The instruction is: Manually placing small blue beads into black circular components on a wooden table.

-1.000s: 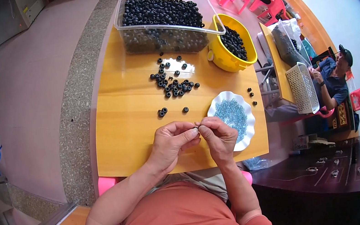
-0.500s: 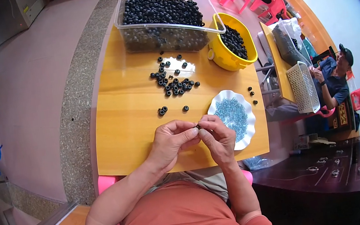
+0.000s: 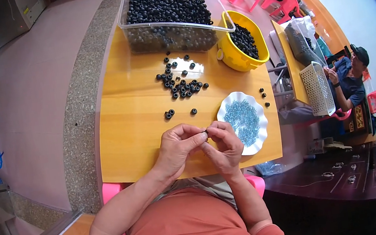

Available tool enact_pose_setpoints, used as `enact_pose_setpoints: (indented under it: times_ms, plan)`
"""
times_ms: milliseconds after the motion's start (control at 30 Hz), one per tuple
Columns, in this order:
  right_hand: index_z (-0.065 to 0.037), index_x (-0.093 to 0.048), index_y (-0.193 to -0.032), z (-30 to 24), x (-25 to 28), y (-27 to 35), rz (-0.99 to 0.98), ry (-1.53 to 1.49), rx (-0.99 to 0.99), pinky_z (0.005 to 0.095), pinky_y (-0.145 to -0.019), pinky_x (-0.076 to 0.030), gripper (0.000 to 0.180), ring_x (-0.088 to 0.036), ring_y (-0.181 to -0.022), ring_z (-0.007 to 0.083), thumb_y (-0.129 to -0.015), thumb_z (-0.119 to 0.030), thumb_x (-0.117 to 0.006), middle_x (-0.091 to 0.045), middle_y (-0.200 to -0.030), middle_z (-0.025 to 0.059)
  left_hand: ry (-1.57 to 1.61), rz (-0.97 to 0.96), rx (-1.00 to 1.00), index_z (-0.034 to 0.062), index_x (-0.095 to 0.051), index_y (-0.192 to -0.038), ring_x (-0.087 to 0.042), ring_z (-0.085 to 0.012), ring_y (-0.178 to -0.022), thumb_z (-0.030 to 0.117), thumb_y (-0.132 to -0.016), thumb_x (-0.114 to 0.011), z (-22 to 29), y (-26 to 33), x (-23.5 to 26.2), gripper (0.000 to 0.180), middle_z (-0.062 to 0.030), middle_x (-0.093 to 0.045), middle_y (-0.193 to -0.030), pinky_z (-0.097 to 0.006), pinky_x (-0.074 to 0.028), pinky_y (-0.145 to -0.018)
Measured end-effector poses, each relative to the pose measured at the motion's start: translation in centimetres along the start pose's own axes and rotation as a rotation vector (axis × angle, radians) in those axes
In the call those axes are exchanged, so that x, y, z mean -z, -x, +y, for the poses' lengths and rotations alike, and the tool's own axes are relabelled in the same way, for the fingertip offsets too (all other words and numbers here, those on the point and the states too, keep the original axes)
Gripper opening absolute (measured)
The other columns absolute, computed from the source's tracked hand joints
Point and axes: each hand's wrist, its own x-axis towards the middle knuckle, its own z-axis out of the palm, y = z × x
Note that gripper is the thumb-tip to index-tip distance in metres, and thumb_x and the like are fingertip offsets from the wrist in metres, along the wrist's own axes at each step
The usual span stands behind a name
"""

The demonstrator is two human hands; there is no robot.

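Observation:
My left hand pinches a small black ring-shaped part between thumb and index finger, just above the table's near side. My right hand meets it there, its bent index fingertip at the part and its thumb slightly lower; the fingers cover most of the part. To the right of my right hand lies a white scalloped plate holding many tiny clear-blue pieces. Beyond my hands, several loose black ring-shaped parts are scattered, with a few more closer in.
A clear plastic bin full of black parts stands at the table's far end, beside a yellow tub of the same. A few black parts lie by the right edge. Further right, a person sits beside a white basket.
My right thumb has slid down and away from the black part, while the index finger remains at it. My left hand has hardly moved.

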Motion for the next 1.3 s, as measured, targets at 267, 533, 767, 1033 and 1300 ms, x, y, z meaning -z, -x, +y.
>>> enact_pose_setpoints:
  times_ms: [267,533,767,1033,1300]
  plan:
    - [0.001,-0.063,-0.106,0.13,-0.81,0.33,0.038,0.042,0.041,0.0247,-0.072,-0.051,0.036,-0.061,-0.086,0.0162,-0.073,0.007,-0.075,-0.06,-0.101,0.0115,-0.011,0.008,-0.044,0.0048,-0.063,-0.096,-0.066,-0.0123,-0.086,0.002,-0.087,-0.067,-0.39,0.23,0.08,0.01,-0.0062,-0.069,-0.093,-0.024,-0.053,-0.074]
    - [0.002,-0.063,-0.105,-0.03,-1.01,-0.09,0.088,0.265,0.203,0.0261,-0.065,-0.052,0.036,-0.062,-0.073,0.0175,-0.072,0.005,-0.076,-0.062,-0.094,0.0122,-0.04,0.07,-0.03,0.0054,-0.063,-0.097,-0.066,-0.0118,-0.087,0.004,-0.088,-0.067,-0.33,0.35,-0.32,0.01,-0.0049,-0.069,-0.092,-0.024,-0.052,-0.074]
    - [0.001,-0.063,-0.102,0.0,-0.46,-0.45,0.12,0.325,0.23,0.0274,-0.06,-0.051,0.036,-0.062,-0.069,0.0188,-0.07,0.004,-0.077,-0.062,-0.091,0.0129,-0.01,0.048,-0.027,0.0014,-0.066,-0.101,-0.063,-0.0088,-0.078,0.011,-0.09,-0.068,-0.64,0.25,-0.54,0.015,-0.0034,-0.068,-0.089,-0.024,-0.054,-0.077]
    - [0.0,-0.063,-0.101,0.04,-0.02,-0.52,0.12,0.322,0.243,0.0271,-0.059,-0.051,0.035,-0.061,-0.068,0.0174,-0.07,0.001,-0.08,-0.061,-0.091,0.0125,-0.058,0.028,-0.065,0.0008,-0.066,-0.101,-0.065,-0.0094,-0.078,0.015,-0.092,-0.066,-0.52,0.36,-0.74,0.017,-0.0036,-0.068,-0.088,-0.025,-0.056,-0.076]
    - [0.0,-0.063,-0.1,0.05,-0.09,-0.5,0.111,0.332,0.251,0.0271,-0.059,-0.05,0.036,-0.061,-0.068,0.0173,-0.07,0.0,-0.081,-0.061,-0.091,0.0123,-0.018,0.045,-0.053,0.0007,-0.064,-0.101,-0.066,-0.0122,-0.081,0.012,-0.093,-0.064,-0.56,0.26,-0.57,0.013,-0.0054,-0.067,-0.089,-0.027,-0.057,-0.076]
